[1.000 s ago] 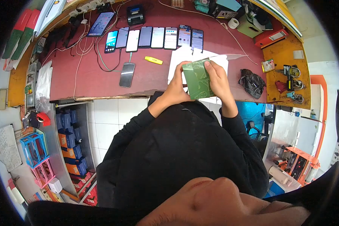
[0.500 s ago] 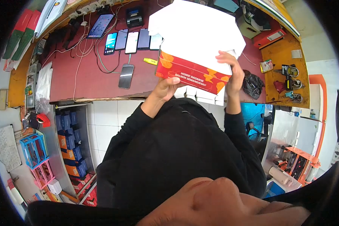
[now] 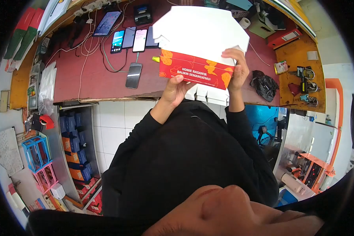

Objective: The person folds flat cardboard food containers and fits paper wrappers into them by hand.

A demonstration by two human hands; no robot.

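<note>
I hold a red-and-white cardboard food box (image 3: 194, 69) over the desk's front edge, its printed red side facing me. The broad white inside of its lid (image 3: 202, 33) stands opened out toward the back. My left hand (image 3: 176, 89) grips the lower edge near the middle, thumb on the red panel. At the right end my right hand (image 3: 236, 70) is closed on the box, with fingers over the white card and the thumb near the red side. Below the box, several white folded card pieces (image 3: 206, 95) show by my chest, partly covered.
Several phones lie behind and left of the box, among them a grey phone (image 3: 134, 75) on a cable. A tablet (image 3: 107, 23) and a black device (image 3: 142, 15) are farther back. A black plastic bag (image 3: 264, 85) and a snack packet (image 3: 281, 67) are at the right.
The box has shifted slightly left and tilted, so its red side now faces me more squarely. Both hands keep hold of it. A paper roll has come into sight behind it.
</note>
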